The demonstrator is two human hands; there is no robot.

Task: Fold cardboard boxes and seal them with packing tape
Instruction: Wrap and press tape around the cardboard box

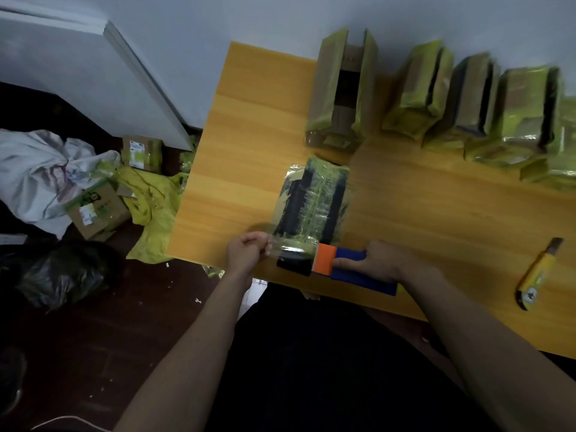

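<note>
Flattened box (314, 201) lying on the wooden table (249, 120) near its front edge, square to the body, wrapped in glossy clear tape over green and black print; placed close, probably so both arms can work it without reaching. Left hand (247, 249) curled at the near left corner, pinching the free end of the clear tape (274, 241) to keep the strip taut and off itself. Right hand (378, 263) wrapped round the blue tape dispenser (352, 269), orange serrated cutter (327, 258) pointed at the box, index finger laid along the body (likely for steering the blade). Standing boxes (341, 92) ranked along the wall at the back, out of the working zone; yellow utility knife (539, 274) parked to the right, well apart from the hands yet within reach. Likely stage: laying or cutting a strip across the box's near end.
</note>
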